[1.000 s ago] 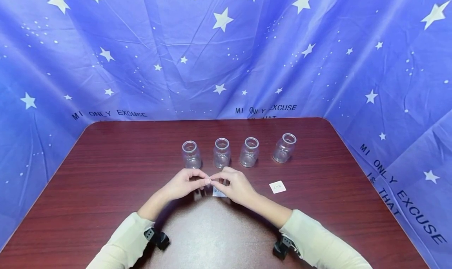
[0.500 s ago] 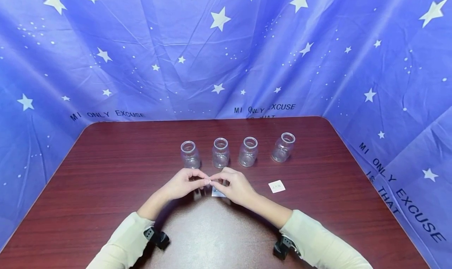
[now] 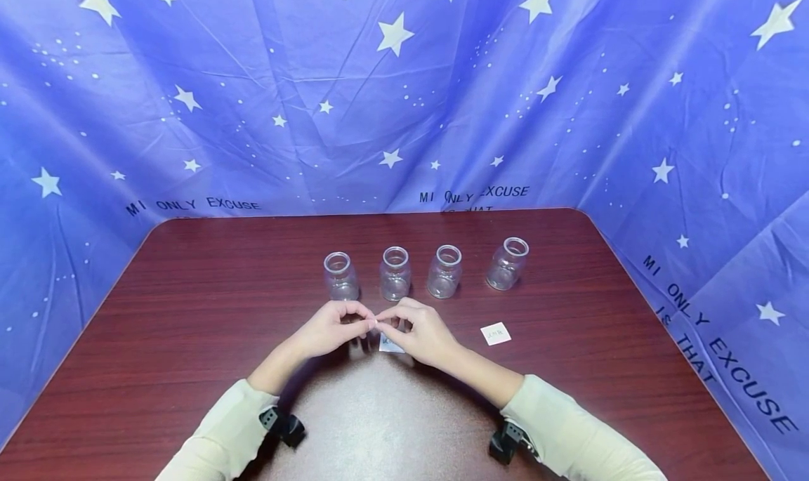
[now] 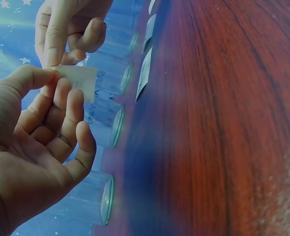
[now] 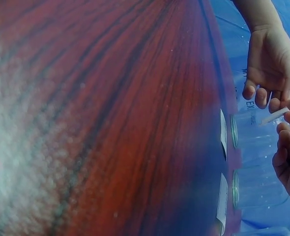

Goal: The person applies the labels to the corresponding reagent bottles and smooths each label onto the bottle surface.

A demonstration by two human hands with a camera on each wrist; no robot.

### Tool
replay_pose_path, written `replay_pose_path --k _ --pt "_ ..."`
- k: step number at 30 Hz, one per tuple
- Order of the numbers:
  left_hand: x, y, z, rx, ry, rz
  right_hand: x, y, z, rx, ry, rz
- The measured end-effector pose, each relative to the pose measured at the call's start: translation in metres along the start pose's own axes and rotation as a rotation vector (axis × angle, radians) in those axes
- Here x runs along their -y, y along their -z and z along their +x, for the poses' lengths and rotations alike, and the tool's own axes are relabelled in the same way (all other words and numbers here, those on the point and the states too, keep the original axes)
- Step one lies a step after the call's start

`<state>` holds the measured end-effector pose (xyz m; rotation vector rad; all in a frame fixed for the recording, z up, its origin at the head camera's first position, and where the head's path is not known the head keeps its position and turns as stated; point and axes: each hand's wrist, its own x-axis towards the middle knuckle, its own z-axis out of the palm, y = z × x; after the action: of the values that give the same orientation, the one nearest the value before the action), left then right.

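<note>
My left hand [image 3: 330, 328] and right hand [image 3: 425, 332] meet fingertip to fingertip over the table. Between them is a small white paper label [image 4: 81, 81], pinched at its edge by the thumb and forefinger of each hand. Seen from the right wrist, the label [image 5: 274, 116] shows nearly edge-on. A second label [image 3: 392, 343] with writing lies on the table below the right hand, partly covered by it. Another written label [image 3: 496, 333] lies farther right. The left wrist view shows faint marks on the held label.
Several clear glass jars stand upright in a row behind the hands, among them the leftmost jar [image 3: 341, 277] and the rightmost jar [image 3: 508, 264]. The dark red wooden table [image 3: 208, 277] ends at a blue star-patterned curtain [image 3: 354, 137].
</note>
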<state>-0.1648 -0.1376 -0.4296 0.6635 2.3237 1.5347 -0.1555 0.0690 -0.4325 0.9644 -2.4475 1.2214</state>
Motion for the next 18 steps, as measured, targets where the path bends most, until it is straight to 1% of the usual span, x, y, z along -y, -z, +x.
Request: replay_pose_path --k 5,7,12,18 --pt "-0.0014 0.0000 -0.0005 -0.021 -0.007 -0.016 0.0011 0.0015 -0.0002 -0.015 -0.014 0.005" --pt "-0.0029 0.0003 -0.0012 -0.025 -0.007 -0.038 0.0019 0.0021 0.0000 -0.018 -0.022 0.001" --pt "-0.0055 0.0015 -0.0036 -0.030 -0.012 -0.064 0.0023 0.0028 0.0007 -0.009 -0.050 0.010" --pt "-0.0041 0.0019 -0.0076 -0.041 0.007 -0.035 0.0047 0.0044 0.0020 -0.020 -0.099 0.042"
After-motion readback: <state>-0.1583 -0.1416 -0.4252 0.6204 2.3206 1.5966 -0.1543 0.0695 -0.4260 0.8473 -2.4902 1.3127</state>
